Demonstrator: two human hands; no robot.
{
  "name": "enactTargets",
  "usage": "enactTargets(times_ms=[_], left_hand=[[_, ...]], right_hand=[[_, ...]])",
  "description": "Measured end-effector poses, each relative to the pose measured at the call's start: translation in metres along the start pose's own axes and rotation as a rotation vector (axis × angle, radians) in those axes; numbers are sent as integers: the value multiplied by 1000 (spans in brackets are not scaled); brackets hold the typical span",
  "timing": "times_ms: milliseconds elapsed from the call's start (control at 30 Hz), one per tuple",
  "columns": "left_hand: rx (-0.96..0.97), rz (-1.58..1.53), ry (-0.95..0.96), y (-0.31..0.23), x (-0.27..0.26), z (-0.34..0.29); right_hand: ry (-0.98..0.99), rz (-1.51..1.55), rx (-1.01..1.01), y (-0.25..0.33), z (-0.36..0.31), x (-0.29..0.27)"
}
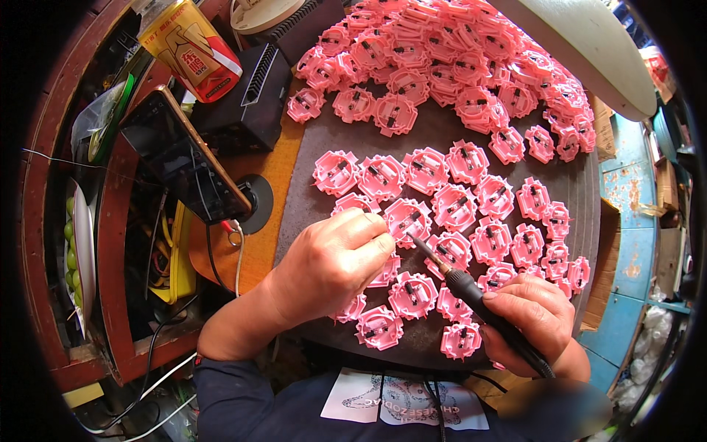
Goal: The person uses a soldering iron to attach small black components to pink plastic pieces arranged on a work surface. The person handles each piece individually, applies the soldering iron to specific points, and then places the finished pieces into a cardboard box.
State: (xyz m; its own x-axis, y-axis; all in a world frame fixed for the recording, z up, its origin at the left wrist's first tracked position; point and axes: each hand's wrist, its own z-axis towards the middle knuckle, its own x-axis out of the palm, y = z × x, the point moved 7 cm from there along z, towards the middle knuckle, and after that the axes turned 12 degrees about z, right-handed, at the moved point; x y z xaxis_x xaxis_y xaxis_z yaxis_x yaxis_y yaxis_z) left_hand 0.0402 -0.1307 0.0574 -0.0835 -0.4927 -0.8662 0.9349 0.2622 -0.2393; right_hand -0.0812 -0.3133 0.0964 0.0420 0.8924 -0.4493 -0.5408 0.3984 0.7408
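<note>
- Pink plastic makes up the piece (398,214) I am busy with; it lies on the dark mat (324,140), just past my left fingers, with other pink pieces near it on all sides.
- My right hand (532,313) has its fingers wrapped around the black grip of the iron (471,293), a bit like holding a fat pen.
- On my left hand (331,261), the thumb and first finger look pressed together right by the near edge of that piece. I cannot tell if they pinch a thin wire, as my own hand hides it.
- The tip (418,241) of the iron points up and to the left, at the side of the piece nearest me. It looks very near or touching; I cannot tell which.
- I think the step in hand is joining a small spot on this one piece with the iron.
- The next move, I think, calls for a steady right hand, a light touch on the right spot, and then a clean lift.
- My left fingers are close to the tip, so I could get burned if it is hot. The tip could also mark the soft pink plastic.
- Many more pieces sit in a big pile (442,51) at the far side.
</note>
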Motion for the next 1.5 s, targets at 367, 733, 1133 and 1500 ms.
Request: enactTargets(times_ms=[367,733,1133,1500], left_hand=[[-99,-1,-24,1,-20,-8],[-104,-52,-10,-2,-22,-33],[-120,-51,-10,-2,-23,-38],[-170,70,-72,23,-41,-34]], right_hand=[[6,-14,-17,2,0,-4],[53,6,-28,6,-3,9],[78,9,-25,7,-1,10],[76,8,-35,9,26,14]])
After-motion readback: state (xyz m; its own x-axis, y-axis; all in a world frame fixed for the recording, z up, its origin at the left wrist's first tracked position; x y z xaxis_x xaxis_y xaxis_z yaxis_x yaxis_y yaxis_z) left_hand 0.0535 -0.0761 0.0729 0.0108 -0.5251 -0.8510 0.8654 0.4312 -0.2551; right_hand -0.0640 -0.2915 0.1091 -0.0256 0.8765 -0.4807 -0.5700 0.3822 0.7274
